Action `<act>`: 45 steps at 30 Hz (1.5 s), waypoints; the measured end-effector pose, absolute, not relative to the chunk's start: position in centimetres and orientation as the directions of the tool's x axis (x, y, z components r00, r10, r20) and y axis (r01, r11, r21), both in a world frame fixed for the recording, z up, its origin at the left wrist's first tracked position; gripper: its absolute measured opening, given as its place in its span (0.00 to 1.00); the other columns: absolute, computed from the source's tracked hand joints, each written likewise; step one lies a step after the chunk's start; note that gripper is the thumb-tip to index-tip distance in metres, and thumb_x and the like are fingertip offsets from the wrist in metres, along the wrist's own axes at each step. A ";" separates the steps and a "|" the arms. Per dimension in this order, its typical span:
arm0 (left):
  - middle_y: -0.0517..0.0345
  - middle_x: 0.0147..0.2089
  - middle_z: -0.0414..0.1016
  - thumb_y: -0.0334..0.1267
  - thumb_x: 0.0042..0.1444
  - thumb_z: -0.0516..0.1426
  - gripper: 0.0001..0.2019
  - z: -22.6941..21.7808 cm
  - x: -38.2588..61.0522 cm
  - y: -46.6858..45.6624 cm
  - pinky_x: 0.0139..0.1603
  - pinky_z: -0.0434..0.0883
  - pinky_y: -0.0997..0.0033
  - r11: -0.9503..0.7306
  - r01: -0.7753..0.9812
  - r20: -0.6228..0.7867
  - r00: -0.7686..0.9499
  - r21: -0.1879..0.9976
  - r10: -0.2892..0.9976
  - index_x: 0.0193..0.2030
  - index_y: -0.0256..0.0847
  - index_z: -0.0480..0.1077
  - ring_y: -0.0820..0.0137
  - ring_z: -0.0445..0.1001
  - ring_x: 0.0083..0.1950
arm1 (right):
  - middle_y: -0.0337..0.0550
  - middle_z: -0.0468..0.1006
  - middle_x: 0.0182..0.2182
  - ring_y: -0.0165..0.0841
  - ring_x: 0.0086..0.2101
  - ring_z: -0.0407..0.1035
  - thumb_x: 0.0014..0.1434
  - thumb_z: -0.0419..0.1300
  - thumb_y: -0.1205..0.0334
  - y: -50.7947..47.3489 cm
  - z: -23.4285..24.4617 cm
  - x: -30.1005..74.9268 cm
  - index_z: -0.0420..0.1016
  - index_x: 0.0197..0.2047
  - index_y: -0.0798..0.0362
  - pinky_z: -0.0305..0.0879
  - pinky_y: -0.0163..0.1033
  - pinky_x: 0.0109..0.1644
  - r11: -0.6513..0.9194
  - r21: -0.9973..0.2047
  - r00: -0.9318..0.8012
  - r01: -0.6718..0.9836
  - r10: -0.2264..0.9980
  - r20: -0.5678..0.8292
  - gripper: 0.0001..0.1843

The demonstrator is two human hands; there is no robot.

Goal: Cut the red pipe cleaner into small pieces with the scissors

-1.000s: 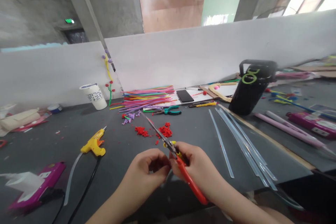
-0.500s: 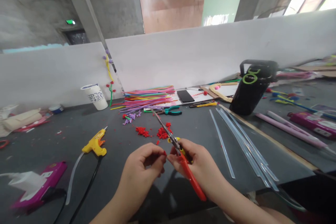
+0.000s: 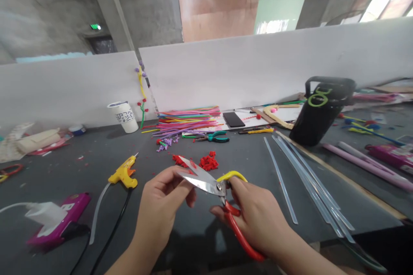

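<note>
My right hand [image 3: 258, 210] grips scissors [image 3: 204, 182] by their red and yellow handles, with the blades spread apart and pointing left. The blade tips reach my left hand [image 3: 164, 202], whose thumb and fingers are pinched together just behind them. What the left fingers hold is hidden by the blades. Beyond the scissors lie two small heaps of cut red pieces, the right heap [image 3: 209, 161] in plain sight and the left heap [image 3: 178, 160] partly covered by a blade.
To the left lie a yellow glue gun [image 3: 124, 172] and a purple power strip [image 3: 61, 219]. Colourful pipe cleaners [image 3: 189, 121], teal-handled pliers [image 3: 216, 136] and a phone [image 3: 234, 119] are at the back. Clear glue sticks [image 3: 309, 180] and a black bottle [image 3: 318, 116] stand or lie right.
The scissors have opened wide and swung left, their blades now at the left fingertips. The red bit seen in my left fingers is now hidden. The view has shifted slightly.
</note>
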State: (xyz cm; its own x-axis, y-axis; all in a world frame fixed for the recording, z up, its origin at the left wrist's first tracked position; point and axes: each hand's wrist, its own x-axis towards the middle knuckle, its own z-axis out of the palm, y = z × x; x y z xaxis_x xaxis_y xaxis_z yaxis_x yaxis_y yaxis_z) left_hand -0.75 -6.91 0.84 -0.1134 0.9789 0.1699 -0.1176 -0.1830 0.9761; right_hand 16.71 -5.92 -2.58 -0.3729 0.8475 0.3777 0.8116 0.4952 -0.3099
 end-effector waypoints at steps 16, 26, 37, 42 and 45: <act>0.64 0.20 0.68 0.30 0.47 0.55 0.03 1.0 -0.8 -7.2 0.20 0.63 0.79 -0.183 -0.101 0.170 -0.121 0.978 0.978 0.28 0.39 0.70 0.77 0.65 0.21 | 0.38 0.68 0.19 0.30 0.19 0.62 0.52 0.51 0.51 -5.8 -2.6 16.7 0.62 0.30 0.53 0.48 0.33 0.22 0.523 -0.244 -0.379 0.817 0.805 0.457 0.13; 0.64 0.20 0.68 0.31 0.47 0.56 0.02 1.0 -0.7 -7.3 0.20 0.63 0.79 -0.186 -0.109 0.172 -0.126 0.977 0.977 0.29 0.38 0.70 0.77 0.65 0.21 | 0.38 0.69 0.20 0.32 0.20 0.63 0.52 0.51 0.47 -5.9 -2.7 16.4 0.61 0.30 0.53 0.48 0.33 0.23 0.524 -0.263 -0.387 0.810 0.815 0.431 0.16; 0.65 0.21 0.67 0.26 0.47 0.53 0.06 1.1 -0.7 -7.5 0.21 0.63 0.77 -0.216 -0.101 0.199 -0.155 0.971 0.968 0.27 0.38 0.69 0.77 0.65 0.21 | 0.39 0.70 0.21 0.33 0.22 0.66 0.50 0.51 0.42 -6.1 -2.9 16.0 0.61 0.29 0.53 0.50 0.34 0.23 0.518 -0.246 -0.368 0.819 0.804 0.467 0.20; 0.65 0.20 0.67 0.26 0.47 0.53 0.06 0.9 -0.5 -7.6 0.20 0.63 0.78 -0.218 -0.098 0.198 -0.180 0.971 0.964 0.26 0.38 0.69 0.77 0.64 0.21 | 0.40 0.71 0.20 0.32 0.21 0.66 0.51 0.50 0.41 -6.3 -2.8 15.7 0.61 0.28 0.53 0.51 0.33 0.23 0.520 -0.247 -0.360 0.818 0.796 0.486 0.21; 0.65 0.20 0.67 0.25 0.46 0.53 0.07 0.9 -0.4 -7.6 0.20 0.63 0.78 -0.229 -0.100 0.209 -0.178 0.968 0.962 0.26 0.38 0.69 0.77 0.64 0.21 | 0.40 0.71 0.20 0.32 0.20 0.66 0.51 0.49 0.41 -6.3 -2.8 15.7 0.61 0.28 0.53 0.52 0.33 0.22 0.524 -0.246 -0.359 0.815 0.792 0.494 0.21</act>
